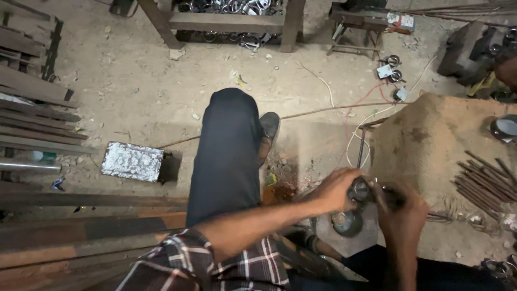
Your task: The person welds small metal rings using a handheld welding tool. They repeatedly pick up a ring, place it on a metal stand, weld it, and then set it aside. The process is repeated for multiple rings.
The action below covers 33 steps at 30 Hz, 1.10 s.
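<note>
Two hands at work, both closed on one small job. I list from them outward.

Item one: left hand [335,189], fingers curled shut around a round dark metal piece [360,189], holding it from its left side.

Item two: right hand [401,213], closed on the dark end of a short tool or rod [389,195] that meets the metal piece; which it is I cannot tell, since the fingers cover most of it.

Item three: directly below the metal piece, a round dark fitting [347,222] standing on a grey block, just apart from the hands.

Item four: to the right, a burlap-covered mound [431,140] with a bundle of rusty rods [484,180] lying on it.

Item five: the person's dark trouser leg [226,151] stretched forward over the dirt floor [134,81], with a foil-wrapped block [132,161] beside it and long steel bars [37,118] stacked at the left.

Item six: at the top, a bench frame [226,21] with shiny metal rings heaped under it.

My judgement on handling: the left grip should keep the round piece steady and square over the fitting, while the right hand works in line with it, fingers kept off the joint.
</note>
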### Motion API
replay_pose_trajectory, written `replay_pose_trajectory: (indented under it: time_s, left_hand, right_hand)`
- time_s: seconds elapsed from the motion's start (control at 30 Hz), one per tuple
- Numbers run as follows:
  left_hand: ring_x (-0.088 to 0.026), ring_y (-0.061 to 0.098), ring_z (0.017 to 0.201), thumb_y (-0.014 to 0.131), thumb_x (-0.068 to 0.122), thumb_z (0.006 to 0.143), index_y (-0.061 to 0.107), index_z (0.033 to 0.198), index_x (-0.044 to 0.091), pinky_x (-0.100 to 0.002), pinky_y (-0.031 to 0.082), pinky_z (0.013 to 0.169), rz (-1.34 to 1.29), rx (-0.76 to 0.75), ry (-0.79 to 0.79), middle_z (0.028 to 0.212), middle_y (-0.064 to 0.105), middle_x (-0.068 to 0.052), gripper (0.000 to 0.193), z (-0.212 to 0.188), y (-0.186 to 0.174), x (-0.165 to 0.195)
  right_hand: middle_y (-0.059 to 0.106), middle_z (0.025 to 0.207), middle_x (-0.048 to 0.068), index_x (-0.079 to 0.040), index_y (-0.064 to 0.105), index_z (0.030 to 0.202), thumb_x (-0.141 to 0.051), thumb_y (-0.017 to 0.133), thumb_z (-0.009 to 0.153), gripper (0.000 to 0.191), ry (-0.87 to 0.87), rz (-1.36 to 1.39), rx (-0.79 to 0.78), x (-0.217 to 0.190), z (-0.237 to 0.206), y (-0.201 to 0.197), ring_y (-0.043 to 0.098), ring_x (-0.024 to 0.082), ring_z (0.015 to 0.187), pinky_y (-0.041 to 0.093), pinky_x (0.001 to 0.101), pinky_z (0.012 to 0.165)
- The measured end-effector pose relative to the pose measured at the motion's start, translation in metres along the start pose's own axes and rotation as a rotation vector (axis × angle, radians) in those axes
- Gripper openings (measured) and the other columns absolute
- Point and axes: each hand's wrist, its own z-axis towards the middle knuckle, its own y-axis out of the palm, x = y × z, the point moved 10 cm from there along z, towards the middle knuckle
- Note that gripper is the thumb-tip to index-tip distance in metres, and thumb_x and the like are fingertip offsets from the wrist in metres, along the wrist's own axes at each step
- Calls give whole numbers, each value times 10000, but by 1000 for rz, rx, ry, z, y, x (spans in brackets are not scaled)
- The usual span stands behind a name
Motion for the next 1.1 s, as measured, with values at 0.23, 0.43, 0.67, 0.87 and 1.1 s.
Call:
replay_pose_trajectory:
  time_s: [0.23, 0.43, 0.67, 0.87, 1.1]
  left_hand:
    - [-341, 593, 1229, 869, 181, 694, 697, 1195, 132, -466, 439, 1106, -71, -176, 51, 1210, 708, -104, 532, -3, 30, 7]
    - [-382, 509, 1282, 798, 43, 648, 674, 1236, 85, -537, 386, 1132, 184, -156, 8, 1350, 582, -168, 602, -10, 38, 10]
    - [-333, 555, 1214, 714, -89, 600, 630, 1322, 61, -510, 441, 1052, 245, -226, 55, 1415, 576, -136, 742, -11, 36, 13]
    - [-302, 567, 1219, 779, -30, 652, 686, 1258, 125, -524, 427, 1086, 216, -232, 55, 1318, 628, -89, 632, -9, 28, 22]
    - [-337, 561, 1204, 738, -34, 663, 731, 1123, 129, -553, 407, 1049, 302, -188, 140, 1247, 653, -79, 488, -11, 16, 33]
  right_hand:
    - [694, 939, 156, 3, 727, 1001, -105, 833, 916, 173, -50, -24, 139, -13, -32, -22, 681, 263, 790, 538, 349, 746]
    - [721, 945, 154, 3, 743, 959, -74, 830, 858, 153, -42, -25, 36, 0, -33, -8, 702, 263, 781, 548, 338, 726]
    - [725, 963, 141, 2, 735, 953, -80, 827, 846, 163, -34, -54, 58, -5, -31, -10, 718, 257, 799, 559, 328, 734]
    - [711, 899, 119, -17, 750, 927, -96, 845, 869, 137, -27, -134, 70, -17, -39, -11, 709, 257, 790, 542, 349, 733]
    - [719, 1002, 103, -42, 739, 1006, -123, 827, 878, 176, -6, -62, 132, -22, -55, -8, 717, 273, 850, 562, 339, 746]
